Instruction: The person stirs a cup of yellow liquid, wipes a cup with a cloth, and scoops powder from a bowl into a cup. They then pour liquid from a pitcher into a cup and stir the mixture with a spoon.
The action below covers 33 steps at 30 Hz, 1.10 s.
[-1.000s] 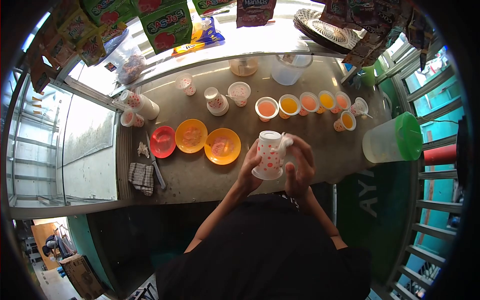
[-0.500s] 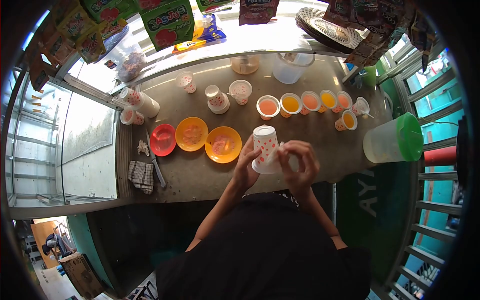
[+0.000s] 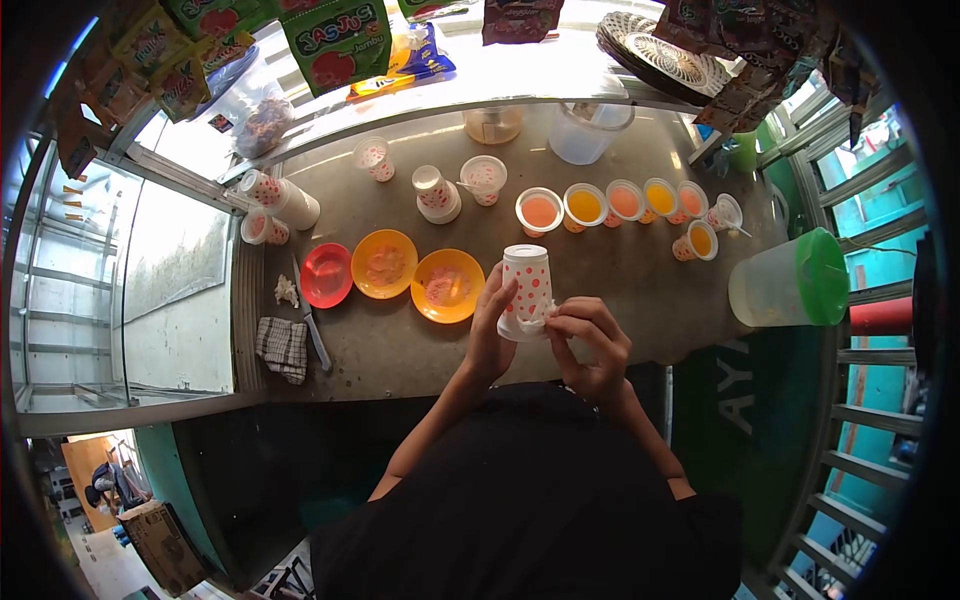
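Upside down in my left hand point(image 3: 489, 327) is a white plastic cup point(image 3: 526, 282) with red dots, its wide rim toward me; it may be several nested cups. My right hand point(image 3: 592, 346) pinches a thin, crumpled whitish piece point(image 3: 540, 318), which looks like plastic wrap, against the lower side of the cup near the rim. Beyond my hands stands a row of filled cups, among them a pink one point(image 3: 539, 211) and an orange one point(image 3: 585, 207). An orange plate point(image 3: 472, 300) with pinkish residue lies left of my left hand.
Another orange plate point(image 3: 384, 238) and a red plate point(image 3: 326, 300) lie left, near a knife point(image 3: 318, 338) and a checked cloth point(image 3: 283, 350). Spare cups point(image 3: 291, 208) stand at the left wall. A green-lidded container point(image 3: 775, 285) is on the right. Sachets point(image 3: 334, 45) hang above.
My right hand has come lower and closer to the cup, and the whitish piece, stretched out before, is now bunched near the rim. The left hand keeps hold of the cup.
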Motion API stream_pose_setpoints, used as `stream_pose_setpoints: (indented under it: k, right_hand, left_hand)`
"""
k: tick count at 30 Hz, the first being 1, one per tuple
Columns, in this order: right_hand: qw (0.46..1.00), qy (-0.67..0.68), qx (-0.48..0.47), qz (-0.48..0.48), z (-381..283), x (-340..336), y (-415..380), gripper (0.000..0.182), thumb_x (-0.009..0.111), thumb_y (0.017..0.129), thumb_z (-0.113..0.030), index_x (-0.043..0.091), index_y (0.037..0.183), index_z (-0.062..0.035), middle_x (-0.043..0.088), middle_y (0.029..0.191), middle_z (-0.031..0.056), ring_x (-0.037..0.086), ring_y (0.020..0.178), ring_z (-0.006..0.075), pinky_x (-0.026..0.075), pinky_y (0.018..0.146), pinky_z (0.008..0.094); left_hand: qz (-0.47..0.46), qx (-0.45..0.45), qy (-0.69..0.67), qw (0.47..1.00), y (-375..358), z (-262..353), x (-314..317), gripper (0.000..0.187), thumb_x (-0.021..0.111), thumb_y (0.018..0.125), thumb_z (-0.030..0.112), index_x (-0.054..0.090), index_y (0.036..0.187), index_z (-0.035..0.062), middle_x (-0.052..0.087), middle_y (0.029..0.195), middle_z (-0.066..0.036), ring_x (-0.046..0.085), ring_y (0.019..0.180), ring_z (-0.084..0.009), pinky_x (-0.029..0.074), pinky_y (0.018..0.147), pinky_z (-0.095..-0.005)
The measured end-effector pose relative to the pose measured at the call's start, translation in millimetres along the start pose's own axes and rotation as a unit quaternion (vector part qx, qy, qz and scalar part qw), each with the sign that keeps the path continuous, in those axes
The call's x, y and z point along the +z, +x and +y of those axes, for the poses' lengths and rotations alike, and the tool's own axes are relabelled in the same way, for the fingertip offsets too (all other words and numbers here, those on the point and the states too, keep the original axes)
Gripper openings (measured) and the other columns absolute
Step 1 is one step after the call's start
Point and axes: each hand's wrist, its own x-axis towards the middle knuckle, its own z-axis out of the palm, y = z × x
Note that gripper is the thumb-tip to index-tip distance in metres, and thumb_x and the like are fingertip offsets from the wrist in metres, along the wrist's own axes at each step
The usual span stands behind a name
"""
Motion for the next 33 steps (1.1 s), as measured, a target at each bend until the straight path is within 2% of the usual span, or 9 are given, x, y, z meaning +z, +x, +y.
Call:
stream_pose_setpoints:
  k: [8,11,13,16,20,25,30,32,33]
  right_hand:
    - [0.984,-0.061,0.009,0.166,2,-2,36,0.019,0.072,0.077,0.008,0.068,0.093,0.0009,0.066,0.094,0.0133,0.066,0.086,0.0257,0.053,0.074,0.0337]
    - [0.990,-0.087,-0.046,0.098,-4,-6,39,0.021,0.072,0.073,0.009,0.067,0.091,0.0006,0.065,0.092,0.0125,0.066,0.085,0.0245,0.054,0.072,0.0336]
    - [0.997,-0.045,-0.022,0.057,-7,-5,22,0.020,0.071,0.072,0.009,0.066,0.089,0.0004,0.064,0.091,0.0119,0.065,0.082,0.0238,0.054,0.070,0.0326]
    - [1.000,-0.001,-0.003,0.011,-4,-4,6,0.018,0.069,0.070,0.008,0.064,0.085,-0.0002,0.062,0.088,0.0105,0.062,0.077,0.0203,0.053,0.066,0.0299]
    - [0.998,-0.015,0.051,0.038,-4,-8,6,0.019,0.071,0.073,0.008,0.067,0.089,-0.0004,0.063,0.092,0.0106,0.063,0.078,0.0179,0.052,0.067,0.0287]
    - [0.980,-0.010,0.107,0.168,2,-6,25,0.017,0.072,0.079,0.007,0.069,0.095,0.0003,0.066,0.097,0.0107,0.066,0.085,0.0197,0.053,0.072,0.0291]
    - [0.987,-0.020,0.046,0.152,-8,-5,29,0.017,0.070,0.079,0.008,0.069,0.094,0.0003,0.066,0.097,0.0117,0.067,0.087,0.0207,0.053,0.074,0.0302]
    - [0.988,-0.025,0.020,0.151,-11,-8,24,0.016,0.070,0.079,0.008,0.068,0.093,0.0002,0.066,0.097,0.0121,0.067,0.088,0.0211,0.054,0.075,0.0307]
    - [0.991,-0.018,0.019,0.132,-9,-14,20,0.016,0.070,0.079,0.008,0.069,0.093,0.0001,0.066,0.096,0.0123,0.067,0.088,0.0216,0.054,0.075,0.0309]
  left_hand:
    - [-0.109,-0.068,-0.012,0.992,0,-4,8,0.049,0.052,0.099,0.031,0.043,0.137,0.0008,0.060,0.123,-0.013,0.061,0.112,-0.0182,0.050,0.095,-0.0342]
    - [-0.059,-0.055,-0.051,0.995,0,-2,15,0.050,0.048,0.100,0.035,0.044,0.136,0.0008,0.061,0.122,-0.014,0.062,0.111,-0.0206,0.051,0.094,-0.0358]
    - [-0.082,-0.084,-0.175,0.978,7,0,7,0.053,0.044,0.101,0.040,0.043,0.136,0.0007,0.060,0.122,-0.016,0.062,0.111,-0.0236,0.050,0.095,-0.0377]
    - [-0.113,-0.079,-0.106,0.985,8,0,-5,0.055,0.042,0.101,0.043,0.043,0.136,0.0002,0.060,0.123,-0.017,0.062,0.111,-0.0257,0.051,0.095,-0.0391]
    - [-0.026,-0.106,-0.081,0.991,1,-13,-1,0.056,0.046,0.100,0.043,0.045,0.135,-0.0001,0.060,0.124,-0.014,0.063,0.109,-0.0230,0.051,0.095,-0.0383]
    - [-0.100,-0.147,0.016,0.984,-1,-10,3,0.057,0.049,0.100,0.042,0.044,0.137,-0.0008,0.060,0.124,-0.014,0.062,0.111,-0.0207,0.050,0.095,-0.0361]
    - [-0.149,-0.137,0.022,0.979,2,-6,-1,0.058,0.057,0.096,0.037,0.043,0.138,-0.0003,0.061,0.124,-0.013,0.062,0.110,-0.0201,0.051,0.093,-0.0342]
    - [-0.151,-0.111,-0.005,0.982,1,-4,3,0.064,0.072,0.087,0.030,0.045,0.138,0.0022,0.062,0.120,-0.012,0.064,0.106,-0.0183,0.052,0.091,-0.0325]
    - [-0.151,-0.109,-0.005,0.982,0,-1,5,0.064,0.072,0.087,0.030,0.045,0.138,0.0022,0.062,0.120,-0.012,0.064,0.106,-0.0183,0.052,0.091,-0.0325]
